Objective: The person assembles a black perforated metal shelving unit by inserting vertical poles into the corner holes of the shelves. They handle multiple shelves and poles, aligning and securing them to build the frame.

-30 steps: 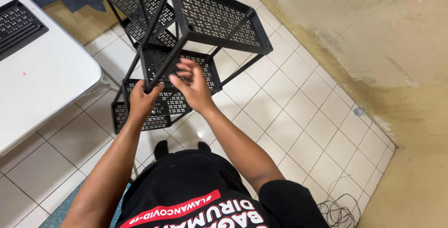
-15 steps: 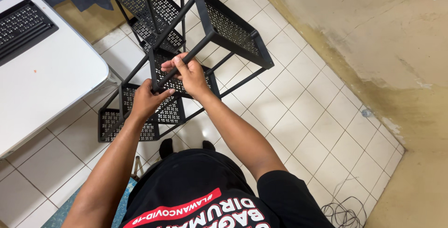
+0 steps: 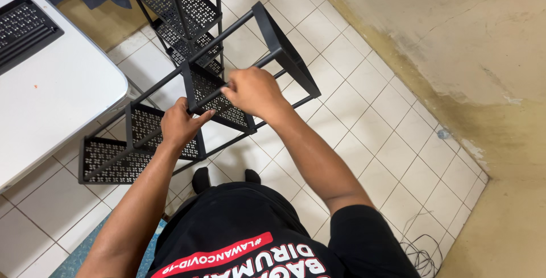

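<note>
I hold a black metal shelf rack (image 3: 284, 56) with several perforated trays, tipped over above the tiled floor. My left hand (image 3: 179, 124) grips one of its long black rails near a middle tray (image 3: 219, 99). My right hand (image 3: 253, 90) is closed on the parallel rail a little further along, next to the same tray. The lowest tray (image 3: 108, 158) hangs out to the left, near the table's edge.
A second black rack (image 3: 182, 5) stands upright at the back. A white table (image 3: 51, 90) with a black perforated panel (image 3: 23, 30) is on the left. A stained wall (image 3: 455, 45) runs along the right, and cables (image 3: 424, 249) lie in the corner.
The rack has swung further round and down, its trays now spread toward the left. My right hand has slid along its rail to the right; my left hand keeps its grip.
</note>
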